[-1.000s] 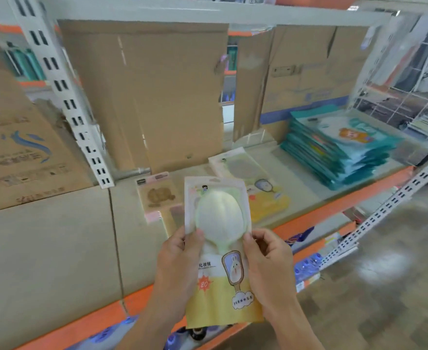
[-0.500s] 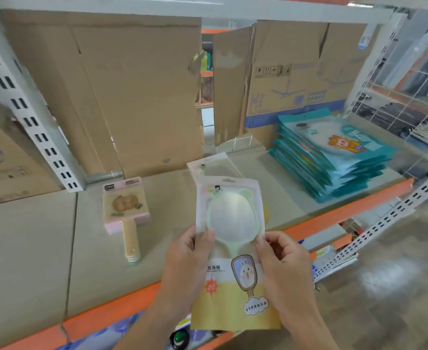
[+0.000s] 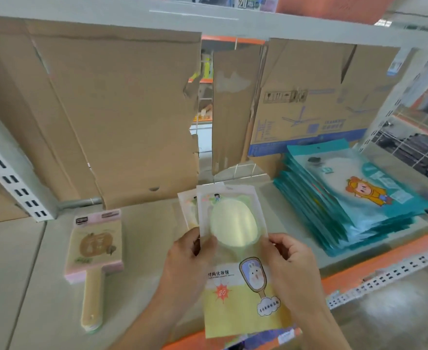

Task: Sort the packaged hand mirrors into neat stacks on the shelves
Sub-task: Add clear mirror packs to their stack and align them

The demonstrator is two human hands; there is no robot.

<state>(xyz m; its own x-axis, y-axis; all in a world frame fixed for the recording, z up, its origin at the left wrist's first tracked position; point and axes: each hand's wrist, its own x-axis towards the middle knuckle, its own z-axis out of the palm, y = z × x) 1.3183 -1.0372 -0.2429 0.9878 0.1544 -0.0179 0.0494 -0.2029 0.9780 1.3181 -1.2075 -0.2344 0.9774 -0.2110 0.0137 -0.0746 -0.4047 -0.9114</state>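
Observation:
A packaged hand mirror [image 3: 235,248] with a pale green oval head and a yellow printed card is held upright over the shelf's front edge. My left hand [image 3: 185,269] grips its left side and my right hand [image 3: 291,266] grips its right side. Behind it, another yellow mirror pack [image 3: 189,210] lies flat on the shelf [image 3: 31,274], mostly hidden. A tall stack of teal mirror packs [image 3: 347,205] sits at the right end of the shelf. A pink-edged square mirror with a wooden handle [image 3: 94,251] lies at the left.
Flattened cardboard sheets [image 3: 122,117] and a printed carton [image 3: 309,102] line the back of the shelf, with a gap between them. A white slotted upright [image 3: 10,178] stands at the left. The orange shelf lip [image 3: 374,269] runs along the front; a wire rack [image 3: 415,147] is at the right.
The view has shifted right and closer to the shelf. The held pack has stayed upright in both hands and sits nearer the flat yellow pack behind it.

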